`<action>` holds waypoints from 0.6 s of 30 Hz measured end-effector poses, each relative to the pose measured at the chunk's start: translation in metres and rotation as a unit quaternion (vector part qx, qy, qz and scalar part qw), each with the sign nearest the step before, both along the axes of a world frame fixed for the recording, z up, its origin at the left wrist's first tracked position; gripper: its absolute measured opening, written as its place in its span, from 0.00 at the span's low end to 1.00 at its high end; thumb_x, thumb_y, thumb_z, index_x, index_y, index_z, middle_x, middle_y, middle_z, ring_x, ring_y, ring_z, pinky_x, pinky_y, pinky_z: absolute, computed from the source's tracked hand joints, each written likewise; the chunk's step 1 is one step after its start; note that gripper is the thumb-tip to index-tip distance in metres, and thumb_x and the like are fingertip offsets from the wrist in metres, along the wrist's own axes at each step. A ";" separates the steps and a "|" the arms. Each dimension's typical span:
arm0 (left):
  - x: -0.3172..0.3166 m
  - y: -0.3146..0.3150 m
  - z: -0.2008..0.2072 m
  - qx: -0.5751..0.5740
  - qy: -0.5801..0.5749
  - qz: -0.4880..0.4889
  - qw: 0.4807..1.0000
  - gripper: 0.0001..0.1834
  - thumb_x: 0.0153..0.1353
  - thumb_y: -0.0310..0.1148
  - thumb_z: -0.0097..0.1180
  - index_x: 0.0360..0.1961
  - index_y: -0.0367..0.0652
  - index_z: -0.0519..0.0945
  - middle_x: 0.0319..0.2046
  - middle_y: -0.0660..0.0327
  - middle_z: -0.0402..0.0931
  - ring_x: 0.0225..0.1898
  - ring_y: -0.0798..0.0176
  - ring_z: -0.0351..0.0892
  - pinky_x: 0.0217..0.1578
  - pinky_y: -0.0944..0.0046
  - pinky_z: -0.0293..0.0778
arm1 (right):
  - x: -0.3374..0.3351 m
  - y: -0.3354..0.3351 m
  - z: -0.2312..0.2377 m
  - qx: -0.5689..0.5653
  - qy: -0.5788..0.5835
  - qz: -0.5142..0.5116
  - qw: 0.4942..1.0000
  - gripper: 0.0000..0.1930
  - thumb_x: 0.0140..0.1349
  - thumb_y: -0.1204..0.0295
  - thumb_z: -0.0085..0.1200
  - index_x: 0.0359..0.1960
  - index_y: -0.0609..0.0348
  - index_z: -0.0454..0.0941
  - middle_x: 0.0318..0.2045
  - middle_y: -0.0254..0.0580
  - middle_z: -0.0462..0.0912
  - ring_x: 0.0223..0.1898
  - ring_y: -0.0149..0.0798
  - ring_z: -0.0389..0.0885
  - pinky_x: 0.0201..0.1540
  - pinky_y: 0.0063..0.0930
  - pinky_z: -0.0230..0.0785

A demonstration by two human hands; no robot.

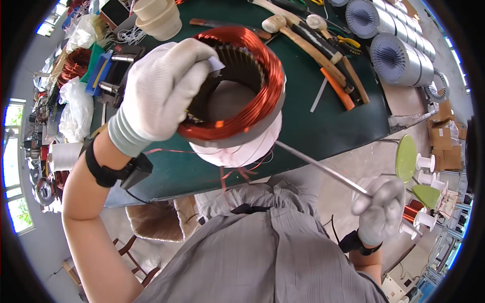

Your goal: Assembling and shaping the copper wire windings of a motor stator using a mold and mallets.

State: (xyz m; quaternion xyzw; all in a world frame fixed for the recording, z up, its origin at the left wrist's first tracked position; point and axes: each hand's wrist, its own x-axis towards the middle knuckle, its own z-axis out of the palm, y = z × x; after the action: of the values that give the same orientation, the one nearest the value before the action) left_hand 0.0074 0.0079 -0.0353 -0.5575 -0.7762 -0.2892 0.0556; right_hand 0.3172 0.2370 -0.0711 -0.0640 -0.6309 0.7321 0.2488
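A motor stator [274, 86] with thick red-brown copper windings stands on a round white pad [237, 154] on the green tabletop. Its bore faces up, lined with narrow slots. My left hand [161, 91], in a white knit glove, reaches over the stator's left rim. Between its thumb and fingers is a small white slip [216, 64], held at the slots. Off to the right, beyond the table edge, my gloved right hand [379, 207] is closed round a long thin metal rod [323, 169]. The rod's far end lies beside the pad, below the windings.
Mallets [308, 45], pliers and an orange-handled tool [337, 88] lie at the back right. Stacked stator cores [404, 60] fill the far right. A cream container [159, 22] and a blue vise-like tool [99, 73] stand at left. Green stools [405, 156] are on the right floor.
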 end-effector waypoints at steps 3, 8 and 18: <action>0.015 0.008 0.001 -0.013 0.027 0.019 0.999 0.10 0.71 0.29 0.47 0.42 0.36 0.80 0.32 0.57 0.79 0.31 0.62 0.79 0.38 0.64 0.74 | -0.004 -0.013 0.006 0.034 -0.001 0.037 0.999 0.17 0.73 0.57 0.50 0.38 0.61 0.78 0.27 0.50 0.84 0.24 0.40 0.80 0.34 0.34 0.75; 0.010 -0.002 0.013 -0.045 0.001 -0.023 0.999 0.12 0.72 0.28 0.45 0.43 0.35 0.81 0.30 0.61 0.78 0.27 0.71 0.76 0.33 0.69 0.73 | -0.002 -0.010 0.001 0.034 -0.031 0.055 0.997 0.18 0.75 0.57 0.49 0.37 0.61 0.78 0.28 0.48 0.85 0.30 0.42 0.83 0.35 0.36 0.75; 0.027 0.005 0.025 -0.071 -0.169 0.040 0.982 0.11 0.71 0.29 0.47 0.43 0.34 0.79 0.28 0.53 0.79 0.28 0.60 0.80 0.36 0.62 0.76 | -0.020 -0.014 -0.005 0.032 -0.042 0.003 0.999 0.15 0.74 0.63 0.47 0.40 0.66 0.75 0.31 0.52 0.79 0.33 0.43 0.82 0.39 0.34 0.77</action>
State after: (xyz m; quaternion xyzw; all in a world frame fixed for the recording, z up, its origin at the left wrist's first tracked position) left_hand 0.0344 0.0131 -0.0106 -0.4716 -0.8146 -0.3208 -0.1049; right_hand 0.2973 0.2232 -0.0764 -0.0852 -0.6641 0.7089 0.2220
